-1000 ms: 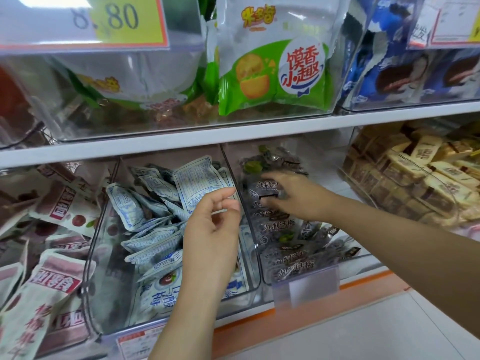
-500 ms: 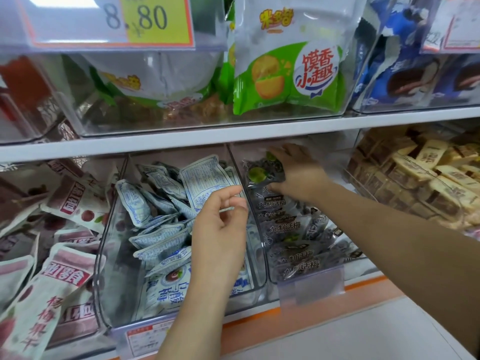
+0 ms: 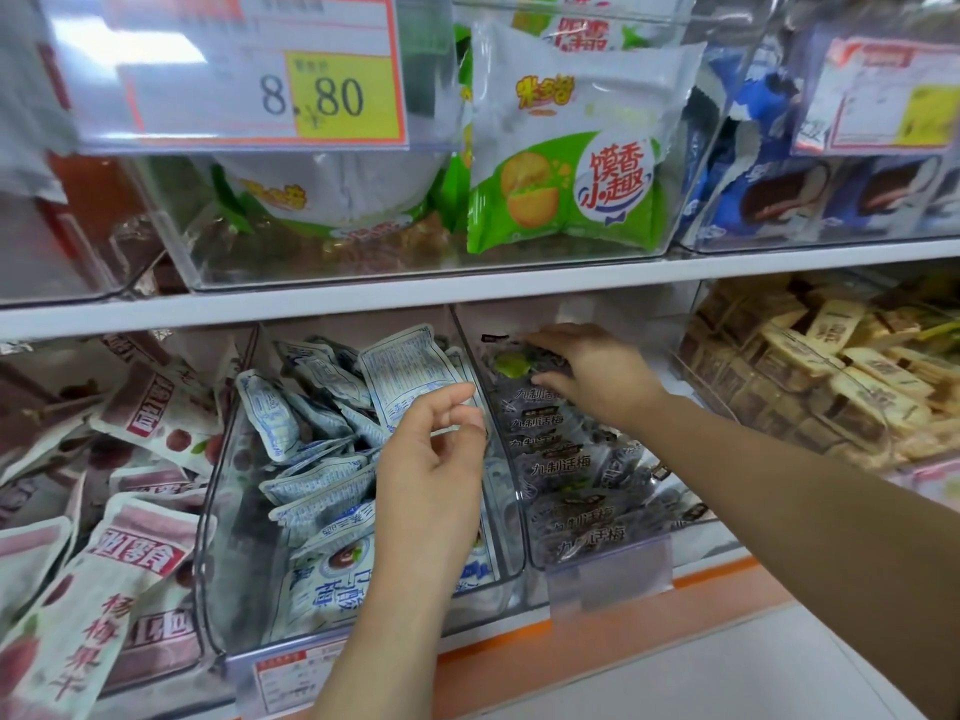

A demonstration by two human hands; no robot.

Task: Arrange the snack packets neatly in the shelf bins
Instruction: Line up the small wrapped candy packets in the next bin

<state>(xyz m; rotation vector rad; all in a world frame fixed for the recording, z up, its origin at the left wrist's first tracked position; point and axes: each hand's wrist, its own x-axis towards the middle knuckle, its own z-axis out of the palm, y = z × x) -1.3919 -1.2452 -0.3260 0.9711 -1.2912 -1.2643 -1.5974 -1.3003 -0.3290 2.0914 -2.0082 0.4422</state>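
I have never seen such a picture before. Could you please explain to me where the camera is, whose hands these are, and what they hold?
No machine here: a person wears one camera on the head, looking forward and down at a shop shelf. The bare right hand reaches deep into a clear bin and seems to hold a dark packet with a green spot. The bare left hand hovers before the pale blue packets, fingers loosely curled, holding nothing. Neighbouring bins hold red-and-white packets and tan packets.
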